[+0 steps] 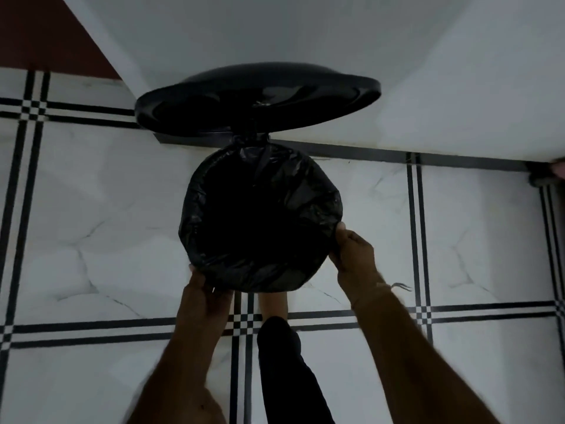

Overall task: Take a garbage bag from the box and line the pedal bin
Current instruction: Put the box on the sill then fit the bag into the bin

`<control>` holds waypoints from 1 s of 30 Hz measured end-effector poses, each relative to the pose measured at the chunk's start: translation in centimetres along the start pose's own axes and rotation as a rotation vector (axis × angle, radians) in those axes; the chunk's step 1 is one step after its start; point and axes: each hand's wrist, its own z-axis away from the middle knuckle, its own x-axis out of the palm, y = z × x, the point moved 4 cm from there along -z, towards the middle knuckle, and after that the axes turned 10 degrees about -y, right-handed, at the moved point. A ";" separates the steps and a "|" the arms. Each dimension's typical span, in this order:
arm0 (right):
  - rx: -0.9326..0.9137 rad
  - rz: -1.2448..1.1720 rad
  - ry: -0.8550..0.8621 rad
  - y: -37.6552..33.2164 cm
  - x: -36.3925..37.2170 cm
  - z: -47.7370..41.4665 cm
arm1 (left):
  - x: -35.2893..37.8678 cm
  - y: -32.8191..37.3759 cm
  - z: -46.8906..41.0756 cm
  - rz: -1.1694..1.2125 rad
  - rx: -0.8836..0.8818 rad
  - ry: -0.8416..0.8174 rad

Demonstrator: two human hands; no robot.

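Observation:
A round pedal bin stands on the tiled floor with its black lid (pixel 258 102) raised and leaning against the white wall. A black garbage bag (pixel 305 191) is spread over the bin's mouth, its plastic folded down around the rim. My left hand (pixel 204 292) grips the bag's edge at the near-left of the rim. My right hand (pixel 354 255) pinches the bag's edge at the near-right. My foot and dark trouser leg (pixel 281 344) are just below the bin, where the pedal is hidden. The box is out of view.
White marble-look floor tiles (pixel 107 240) with black stripe borders surround the bin. A white wall (pixel 428 71) with a dark skirting strip (pixel 397 154) runs behind it. A dark red surface (pixel 39 32) shows at the top left.

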 end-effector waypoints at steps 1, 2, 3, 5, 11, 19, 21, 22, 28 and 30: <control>0.051 -0.092 -0.043 0.2 -0.2 -0.4 | -0.2 0.1 -0.3 -0.001 0.008 0.005; 0.104 -0.176 -0.075 0.2 -0.3 -0.6 | -0.4 0.1 -0.5 0.006 0.009 0.012; 0.155 -0.265 -0.095 0.2 -0.4 -0.8 | -0.7 0.1 -0.8 0.000 0.001 0.018; 0.220 -0.436 -0.084 0.1 -0.6 -1.2 | -1.2 0.2 -1.4 -0.026 -0.019 0.012; 0.197 -0.417 -0.197 0.1 -1.2 -1.0 | -1.5 0.5 -1.8 -0.099 0.009 -0.188; 0.221 -0.433 -0.245 0.4 0.0 -1.8 | -1.2 1.3 -0.6 -0.144 -0.056 -0.127; 0.181 -0.407 -0.188 0.7 0.2 -1.8 | -1.0 1.6 -0.9 -0.173 -0.115 -0.047; 0.140 -0.380 -0.174 0.7 0.2 -1.7 | -1.0 1.7 -0.9 -0.182 -0.126 -0.020; 0.025 -0.262 -0.306 0.0 -0.2 -0.1 | -1.3 2.3 -1.9 -0.145 -0.112 -0.058; 0.045 -0.243 -0.367 -0.2 -0.5 0.0 | -1.1 2.1 -2.4 -0.117 -0.098 -0.079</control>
